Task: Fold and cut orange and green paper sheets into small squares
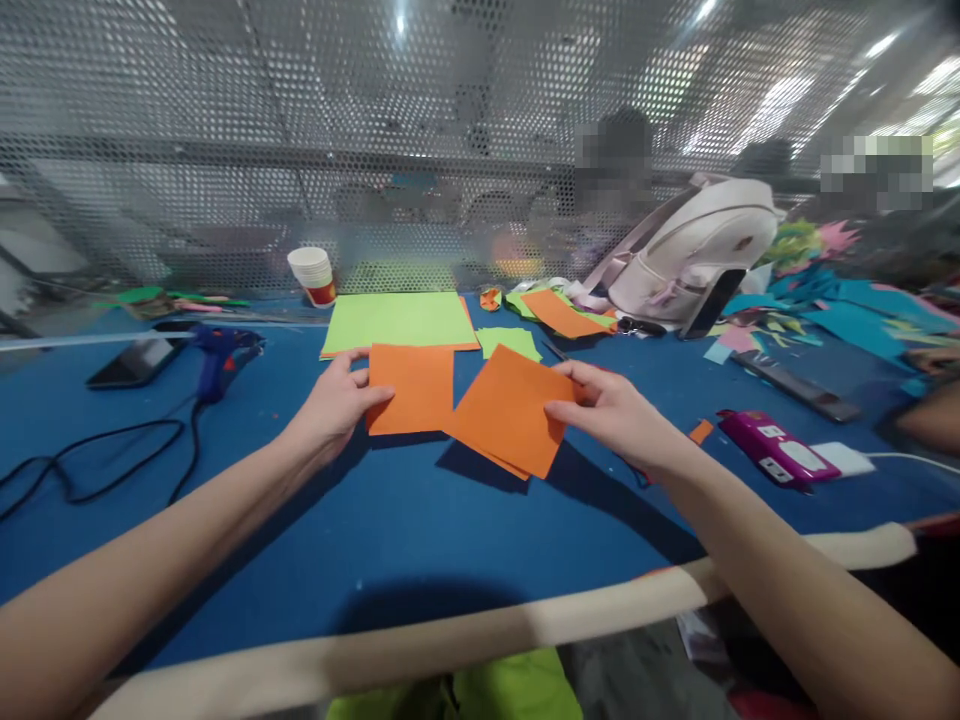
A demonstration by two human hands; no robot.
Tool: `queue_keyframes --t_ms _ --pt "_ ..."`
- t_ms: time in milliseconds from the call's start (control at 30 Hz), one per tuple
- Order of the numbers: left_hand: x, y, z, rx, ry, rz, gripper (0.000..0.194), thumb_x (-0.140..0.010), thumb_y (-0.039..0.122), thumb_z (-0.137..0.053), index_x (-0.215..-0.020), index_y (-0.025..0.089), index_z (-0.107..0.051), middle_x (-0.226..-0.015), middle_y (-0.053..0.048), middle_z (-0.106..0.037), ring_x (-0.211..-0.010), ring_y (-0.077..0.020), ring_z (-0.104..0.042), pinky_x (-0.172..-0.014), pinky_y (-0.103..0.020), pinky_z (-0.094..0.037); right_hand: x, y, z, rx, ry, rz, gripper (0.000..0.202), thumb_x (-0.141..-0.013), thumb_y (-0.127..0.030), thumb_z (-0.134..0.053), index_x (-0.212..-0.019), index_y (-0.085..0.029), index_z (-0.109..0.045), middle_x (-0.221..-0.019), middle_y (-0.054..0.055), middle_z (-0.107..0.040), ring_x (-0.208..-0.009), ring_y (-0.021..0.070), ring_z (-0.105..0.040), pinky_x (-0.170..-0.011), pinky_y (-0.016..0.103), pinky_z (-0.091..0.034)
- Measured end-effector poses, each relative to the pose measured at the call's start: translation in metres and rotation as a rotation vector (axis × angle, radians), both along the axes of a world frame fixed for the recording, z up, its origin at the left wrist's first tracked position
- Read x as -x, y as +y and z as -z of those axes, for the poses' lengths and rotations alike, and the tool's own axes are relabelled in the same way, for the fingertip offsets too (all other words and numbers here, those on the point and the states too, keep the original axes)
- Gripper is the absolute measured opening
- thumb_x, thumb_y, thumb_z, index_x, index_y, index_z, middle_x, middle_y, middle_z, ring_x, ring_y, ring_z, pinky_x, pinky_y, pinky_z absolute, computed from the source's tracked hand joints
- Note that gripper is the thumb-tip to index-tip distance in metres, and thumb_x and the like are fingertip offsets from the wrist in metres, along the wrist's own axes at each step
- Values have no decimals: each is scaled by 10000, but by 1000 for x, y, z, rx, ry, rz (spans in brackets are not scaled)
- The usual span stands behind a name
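My left hand (341,400) pinches the left edge of an orange paper square (412,390) between thumb and fingers, just above the blue table. In my right hand (600,405) are orange paper squares (514,410), at least two stacked and slightly fanned, tilted and gripped at their right corner. The two lots meet or nearly meet at the middle, and their shadows fall on the table below. Behind them lie a stack of large green sheets (401,322) with orange under it and smaller green paper pieces (510,344).
A blue glue gun (217,360) with a black cable and a phone (139,358) lie left. Paper cups (311,275) stand behind. At right are a pale backpack (694,250), a purple power strip (776,448), paper scraps and another person's arm (930,410). A perforated screen (300,130) rises behind.
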State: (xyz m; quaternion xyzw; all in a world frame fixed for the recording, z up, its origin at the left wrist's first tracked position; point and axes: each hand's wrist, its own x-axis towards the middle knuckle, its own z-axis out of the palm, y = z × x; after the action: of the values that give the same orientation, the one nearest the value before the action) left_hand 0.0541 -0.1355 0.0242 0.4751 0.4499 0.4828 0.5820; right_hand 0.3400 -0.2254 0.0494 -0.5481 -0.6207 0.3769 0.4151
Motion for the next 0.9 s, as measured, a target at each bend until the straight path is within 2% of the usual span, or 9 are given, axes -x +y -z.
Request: queue_keyframes --t_ms 67,133,200,367,500,567,633,800,900 --pt "-1 -5 1 31 -47 -14 522 -556 55 -734 -1029 159 -539 -860 -52 -753 -768 -207 -731 -730 -319 -577 22 7 -6 -29 131 -47 292 -689 -297 -677 -957 -206 -605 -868 12 -680 -748 167 -639 -671 296 -512" --pt "-1 -11 6 86 -75 9 440 -557 63 -736 -960 145 -580 -890 -66 -754 -765 -195 -726 -731 -302 -571 42 17 -1 -20 167 -95 336 -674 -259 -660 -1000 -207 -600 -944 26 -685 -801 171 -650 -710 308 -522" --pt "-2 -16 14 159 -112 41 392 -562 72 -718 -929 145 -603 -886 -64 -751 -746 -189 -719 -704 -289 -565 56 28 12 4 84 -111 364 -671 -224 -631 -1033 -199 -601 -980 41 -681 -814 176 -645 -716 323 -524" --pt "-4 -26 28 253 -222 80 193 -638 196 -694 -811 142 -626 -824 -48 -728 -740 -169 -696 -659 -243 -538 69 40 46 -48 -45 3 436 -657 -185 -629 -1092 -164 -605 -977 60 -661 -863 199 -604 -814 377 -490" --pt "-11 -35 29 217 -182 189 415 -618 232 -789 -994 154 -632 -967 -66 -743 -843 -206 -707 -801 -328 -550 71 37 58 -76 -7 47 466 -717 -273 -628 -1170 -185 -562 -989 57 -663 -850 191 -607 -793 367 -494" --pt "-14 -40 29 173 -144 233 521 -607 220 -798 -1090 158 -613 -1048 -81 -736 -901 -228 -705 -869 -381 -538 74 35 61 -112 39 104 541 -718 -327 -665 -1223 -197 -522 -1102 85 -647 -948 204 -607 -831 371 -493" --pt "-16 -43 28 96 -103 209 515 -640 257 -776 -1113 158 -600 -1088 -86 -726 -951 -234 -693 -908 -400 -523 77 34 61 -124 158 158 624 -668 -350 -736 -1235 -218 -509 -1216 100 -613 -1064 222 -584 -889 382 -482" --pt "-19 -48 22 -241 112 111 356 -740 327 -689 -1040 162 -590 -1047 -60 -698 -979 -214 -650 -932 -361 -490 84 27 48 -79 383 52 299 -718 -366 -687 -972 -217 -637 -954 42 -706 -905 206 -638 -864 388 -500" --pt "-18 -48 23 -386 239 118 306 -754 297 -645 -1024 177 -566 -1037 -46 -656 -968 -197 -618 -922 -329 -476 84 25 48 -117 377 17 259 -717 -328 -678 -952 -224 -646 -968 17 -708 -914 191 -632 -889 367 -482"
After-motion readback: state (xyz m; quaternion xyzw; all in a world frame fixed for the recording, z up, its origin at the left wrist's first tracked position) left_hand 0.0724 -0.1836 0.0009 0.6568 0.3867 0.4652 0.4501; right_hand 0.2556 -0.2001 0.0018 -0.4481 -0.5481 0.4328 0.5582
